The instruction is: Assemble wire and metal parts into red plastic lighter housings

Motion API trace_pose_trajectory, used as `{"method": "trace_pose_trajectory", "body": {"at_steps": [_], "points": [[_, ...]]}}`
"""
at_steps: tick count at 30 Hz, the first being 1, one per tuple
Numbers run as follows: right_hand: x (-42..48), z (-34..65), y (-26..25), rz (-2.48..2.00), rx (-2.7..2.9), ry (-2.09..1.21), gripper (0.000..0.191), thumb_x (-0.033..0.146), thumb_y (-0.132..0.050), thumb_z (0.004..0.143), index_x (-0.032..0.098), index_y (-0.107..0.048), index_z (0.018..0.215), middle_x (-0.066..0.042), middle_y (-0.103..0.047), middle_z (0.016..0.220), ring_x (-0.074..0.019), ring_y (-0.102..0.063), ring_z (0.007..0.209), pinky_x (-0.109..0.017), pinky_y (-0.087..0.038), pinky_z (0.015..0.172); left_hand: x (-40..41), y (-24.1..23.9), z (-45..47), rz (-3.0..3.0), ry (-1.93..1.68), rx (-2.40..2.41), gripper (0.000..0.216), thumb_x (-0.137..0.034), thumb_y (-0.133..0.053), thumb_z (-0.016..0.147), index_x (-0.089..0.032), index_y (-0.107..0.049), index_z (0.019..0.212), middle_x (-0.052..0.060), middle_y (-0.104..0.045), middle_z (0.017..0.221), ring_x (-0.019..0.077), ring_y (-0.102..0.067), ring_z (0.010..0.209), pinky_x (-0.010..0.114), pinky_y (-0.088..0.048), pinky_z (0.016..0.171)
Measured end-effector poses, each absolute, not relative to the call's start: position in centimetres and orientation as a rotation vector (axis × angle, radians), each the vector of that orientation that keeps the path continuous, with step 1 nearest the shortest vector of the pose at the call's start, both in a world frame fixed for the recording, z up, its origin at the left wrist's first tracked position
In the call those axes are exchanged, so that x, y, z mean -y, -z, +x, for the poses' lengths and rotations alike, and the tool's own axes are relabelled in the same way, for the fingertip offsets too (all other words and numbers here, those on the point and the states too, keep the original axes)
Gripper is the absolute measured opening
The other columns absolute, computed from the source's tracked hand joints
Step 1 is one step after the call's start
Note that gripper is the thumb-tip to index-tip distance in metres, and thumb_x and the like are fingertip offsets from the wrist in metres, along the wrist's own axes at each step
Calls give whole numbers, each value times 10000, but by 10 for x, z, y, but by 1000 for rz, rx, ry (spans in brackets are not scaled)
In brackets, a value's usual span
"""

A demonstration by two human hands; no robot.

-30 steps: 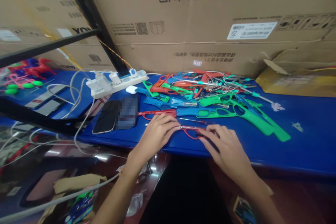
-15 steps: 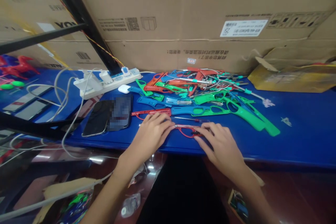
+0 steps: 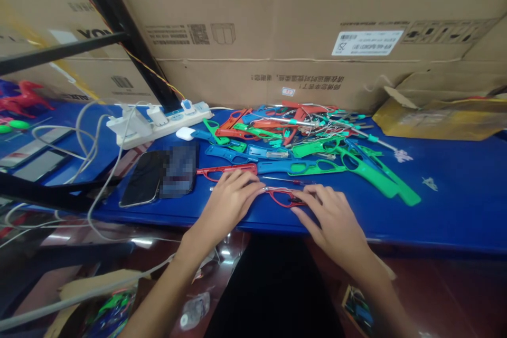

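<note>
Near the front edge of the table, my left hand [image 3: 233, 198] and my right hand [image 3: 330, 216] grip a red lighter casing [image 3: 282, 199] between them. Fingers of the left close on its thin metal end, while the right pinches the wider part beside the trigger loop. Thin wires and a small black part show inside the casing; my fingers hide the rest. Just beyond lies a thin metal rod [image 3: 279, 179] with a dark red end. Another red casing [image 3: 225, 170] lies behind my left hand, touching a blue casing [image 3: 273, 167].
A heap of red, green and blue casings [image 3: 301, 121] with wired rods lies farther back. Left of it are two phones [image 3: 142, 179] and a white power strip [image 3: 166, 124] with cables. A cardboard box wall [image 3: 277, 21] closes off the back; a yellow-taped carton [image 3: 439, 116] stands right.
Both hands keep their hold on the red lighter casing, with barely any finger movement. The whole view has shifted slightly.
</note>
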State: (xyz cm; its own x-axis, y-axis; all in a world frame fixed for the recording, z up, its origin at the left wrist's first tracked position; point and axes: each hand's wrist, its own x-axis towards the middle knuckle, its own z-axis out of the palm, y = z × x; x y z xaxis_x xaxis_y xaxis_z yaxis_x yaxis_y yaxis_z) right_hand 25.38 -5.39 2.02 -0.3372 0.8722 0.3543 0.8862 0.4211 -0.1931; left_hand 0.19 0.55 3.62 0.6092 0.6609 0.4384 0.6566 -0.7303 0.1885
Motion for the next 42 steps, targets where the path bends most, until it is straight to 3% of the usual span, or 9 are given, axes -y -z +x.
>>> {"method": "trace_pose_trajectory", "body": {"at_steps": [12, 16, 20, 25, 33, 42], "points": [[53, 254, -22, -1510, 2260, 23, 384, 479, -421, 1058, 238, -624, 1277, -122, -638, 1194, -279, -589, 1067, -445, -447, 892, -2, -40, 15, 3036, -527, -1212, 216, -233, -489, 1053, -177, -696, 1034, 68, -702, 1114, 242, -601, 1005, 401, -427, 897], [54, 252, -23, -1511, 2259, 29, 424, 464, -445, 1055, 238, -536, 1403, -120, -627, 1219, -271, -576, 1061, -438, -441, 902, 1, -35, 13, 2932, -643, -1229, 222, -262, -481, 1057, -171, -683, 1045, 70, -697, 1098, 241, -596, 1008, 391, -453, 875], [55, 252, -24, -1489, 2276, 144, 437, 432, -469, 1049, 280, -518, 1456, -135, -591, 1257, -291, -544, 1097, -469, -440, 917, 1, -32, 11, 2814, -721, -1186, 229, -272, -473, 1058, -165, -672, 1090, 74, -687, 1101, 242, -590, 1026, 389, -478, 890], [55, 253, -27, -1494, 2286, 108, 415, 424, -498, 1039, 260, -576, 1412, -161, -515, 1409, -327, -469, 1264, -532, -409, 1016, 1, -31, 11, 2773, -696, -1154, 297, -251, -485, 1050, -192, -599, 1318, 86, -662, 1199, 246, -575, 1072, 417, -490, 938], [54, 252, -28, -1480, 2330, 151, 368, 373, -441, 1066, 252, -652, 1342, -149, -567, 1401, -306, -515, 1256, -524, -406, 1004, 2, -31, 9, 2816, -607, -1069, 315, -136, -483, 1030, -215, -639, 1292, 87, -633, 1223, 247, -560, 1100, 421, -499, 947], [53, 251, -26, -1500, 2331, 199, 403, 402, -416, 1072, 262, -617, 1392, -145, -551, 1435, -304, -507, 1269, -514, -411, 1006, 2, -36, 12, 2717, -623, -1108, 286, -292, -460, 1067, -209, -605, 1298, 64, -658, 1234, 236, -587, 1112, 406, -470, 965]]}}
